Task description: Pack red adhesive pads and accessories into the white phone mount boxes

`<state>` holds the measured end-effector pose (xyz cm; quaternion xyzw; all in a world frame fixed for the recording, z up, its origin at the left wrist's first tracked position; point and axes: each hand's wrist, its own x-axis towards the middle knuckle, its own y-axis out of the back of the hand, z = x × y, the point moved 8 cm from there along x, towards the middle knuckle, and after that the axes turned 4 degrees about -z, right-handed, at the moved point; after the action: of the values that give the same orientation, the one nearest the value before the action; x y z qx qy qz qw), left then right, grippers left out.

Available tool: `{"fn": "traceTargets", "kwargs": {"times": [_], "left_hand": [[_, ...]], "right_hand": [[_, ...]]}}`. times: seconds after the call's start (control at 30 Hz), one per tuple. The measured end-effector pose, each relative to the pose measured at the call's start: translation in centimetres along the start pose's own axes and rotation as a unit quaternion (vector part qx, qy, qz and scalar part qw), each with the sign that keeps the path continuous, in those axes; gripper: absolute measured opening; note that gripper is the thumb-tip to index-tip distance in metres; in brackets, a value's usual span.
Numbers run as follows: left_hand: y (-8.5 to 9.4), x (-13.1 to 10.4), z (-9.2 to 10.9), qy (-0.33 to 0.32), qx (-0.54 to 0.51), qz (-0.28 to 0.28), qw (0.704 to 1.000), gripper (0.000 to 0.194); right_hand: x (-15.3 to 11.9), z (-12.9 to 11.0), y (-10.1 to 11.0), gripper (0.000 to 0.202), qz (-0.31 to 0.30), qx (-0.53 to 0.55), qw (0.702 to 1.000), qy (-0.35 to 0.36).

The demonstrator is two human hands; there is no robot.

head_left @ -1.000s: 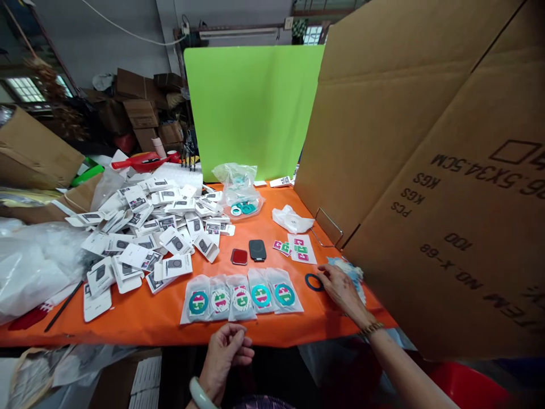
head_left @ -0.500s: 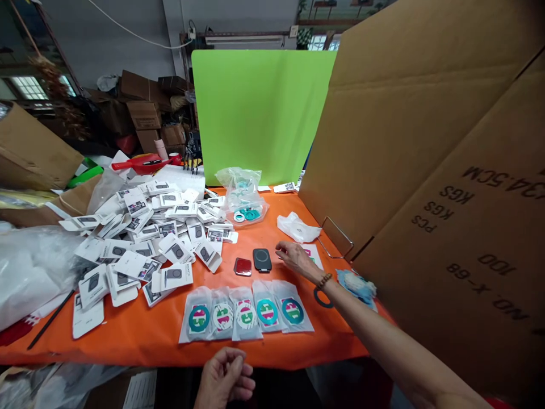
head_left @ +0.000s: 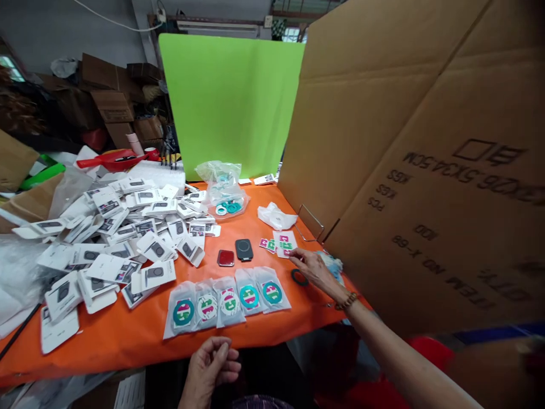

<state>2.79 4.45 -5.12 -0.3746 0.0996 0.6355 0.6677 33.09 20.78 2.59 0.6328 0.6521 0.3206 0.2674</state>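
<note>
My right hand (head_left: 313,267) reaches over the right part of the orange table, its fingertips at the lower edge of a white sheet with pink and green stickers (head_left: 284,243). Whether the fingers grip the sheet is unclear. A dark ring (head_left: 300,277) lies just below that hand. My left hand (head_left: 212,366), fingers curled, hovers at the table's front edge with nothing visible in it. Several frosted bags (head_left: 230,303) with teal or white rings and stickers lie in a row beyond it. Behind them are a red square item (head_left: 225,258) and a black pad (head_left: 244,250).
Many small white boxes (head_left: 114,267) are heaped on the left. A clear bag of rings (head_left: 230,207) is before a green board (head_left: 234,102). A crumpled white bag (head_left: 276,217) and a wire stand (head_left: 310,224) sit near the tall cardboard (head_left: 383,142) on the right.
The view has turned right. My right hand has moved from beside the black pad to the sticker sheet, uncovering small stickers left of the sheet. My left hand remains near the front edge.
</note>
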Motion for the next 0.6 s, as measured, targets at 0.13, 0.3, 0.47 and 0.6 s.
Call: {"fn": "traceTargets", "kwargs": {"times": [0.13,0.3,0.47,0.6], "left_hand": [[-0.5,-0.4,0.0,0.015,0.019,-0.002,1.000,0.057],[-2.0,-0.9,-0.5,0.027,0.038,-0.031,0.998,0.057],[-4.1,-2.3,-1.1,0.021,0.059,-0.062,0.996,0.056],[-5.8,-3.4,-1.5,0.013,0.075,-0.085,0.994,0.057]], "right_hand": [[-5.7,1.0,1.1,0.024,0.033,0.038,0.999,-0.018],[-12.1,2.1,2.7,0.021,0.076,0.033,0.995,-0.051],[-16.9,2.6,6.9,0.023,0.133,0.021,0.989,-0.061],[-20.1,4.0,11.0,0.024,0.202,0.010,0.976,-0.077]]}}
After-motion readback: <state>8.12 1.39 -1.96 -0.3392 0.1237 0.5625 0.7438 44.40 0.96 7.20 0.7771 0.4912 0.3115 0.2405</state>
